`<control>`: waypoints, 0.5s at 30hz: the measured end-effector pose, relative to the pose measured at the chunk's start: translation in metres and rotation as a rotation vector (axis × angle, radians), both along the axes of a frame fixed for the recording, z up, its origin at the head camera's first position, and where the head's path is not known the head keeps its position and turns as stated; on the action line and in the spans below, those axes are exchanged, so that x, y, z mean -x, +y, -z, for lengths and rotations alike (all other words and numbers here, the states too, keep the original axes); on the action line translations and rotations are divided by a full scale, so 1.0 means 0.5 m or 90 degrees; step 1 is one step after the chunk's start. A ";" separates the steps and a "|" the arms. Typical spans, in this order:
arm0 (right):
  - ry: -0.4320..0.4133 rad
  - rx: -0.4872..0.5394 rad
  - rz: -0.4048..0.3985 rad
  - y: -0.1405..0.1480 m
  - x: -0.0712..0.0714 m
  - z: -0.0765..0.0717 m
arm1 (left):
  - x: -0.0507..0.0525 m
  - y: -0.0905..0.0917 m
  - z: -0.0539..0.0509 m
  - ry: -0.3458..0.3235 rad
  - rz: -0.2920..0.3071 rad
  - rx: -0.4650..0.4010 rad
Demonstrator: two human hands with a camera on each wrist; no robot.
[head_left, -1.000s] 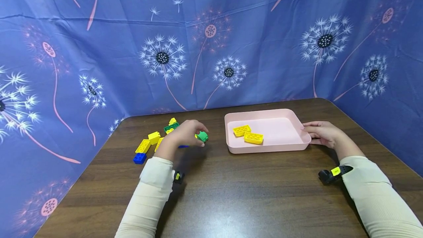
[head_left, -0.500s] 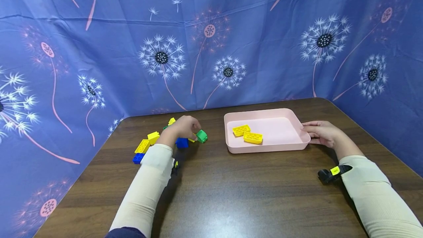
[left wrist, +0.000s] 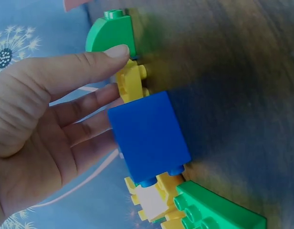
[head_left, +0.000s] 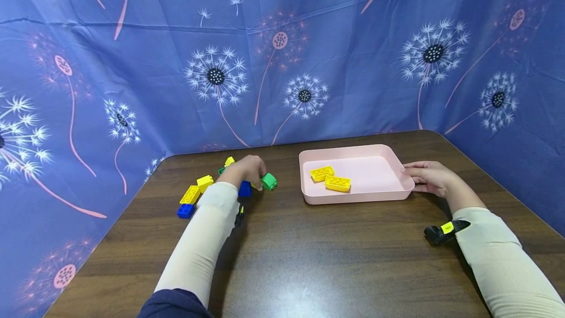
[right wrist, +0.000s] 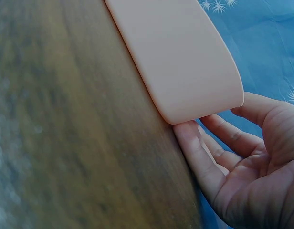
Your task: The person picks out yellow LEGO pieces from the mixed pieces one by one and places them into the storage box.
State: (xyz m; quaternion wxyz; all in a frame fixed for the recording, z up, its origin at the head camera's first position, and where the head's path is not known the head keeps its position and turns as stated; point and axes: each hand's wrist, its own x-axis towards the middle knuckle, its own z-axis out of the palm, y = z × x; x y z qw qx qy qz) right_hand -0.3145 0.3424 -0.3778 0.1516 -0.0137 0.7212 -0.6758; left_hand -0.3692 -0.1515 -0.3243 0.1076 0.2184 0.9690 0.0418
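Now down low with the left hand (head_left: 247, 168), half open, thumb bent to one side of a yellow brick (left wrist: 131, 83) and fingers to the other, impossible to tell whether gripped or merely touched. Right at the thumb tip, a rounded green brick (left wrist: 113, 36); close by, a blue brick (left wrist: 149, 136), lying on its side with studs pointing sideways. Behind the hand, partly hidden, a small yellow piece (head_left: 229, 161). And out to the left, in a loose trail on the dark wooden table (head_left: 309, 249), a long yellow block (head_left: 191, 195), a shorter yellow block (head_left: 204, 183) and a blue block (head_left: 186, 211). Over to the right hand (head_left: 432, 179) now, curled onto the right end of the pink tray (head_left: 375, 173), gripping between rim and bottom edge. Inside, toward the left end, two yellow bricks (head_left: 337, 184), just beside each other. At the back, a blue cloth (head_left: 353, 102) printed with dandelions
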 end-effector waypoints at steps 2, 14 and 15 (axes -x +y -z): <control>0.001 -0.001 0.001 -0.001 0.000 -0.001 | 0.002 0.000 0.002 -0.012 -0.007 0.012; 0.001 -0.036 0.010 -0.002 0.002 0.000 | 0.001 0.000 0.006 -0.015 -0.030 0.027; 0.000 -0.035 0.009 -0.002 0.001 0.000 | 0.001 0.000 0.005 -0.014 -0.030 0.028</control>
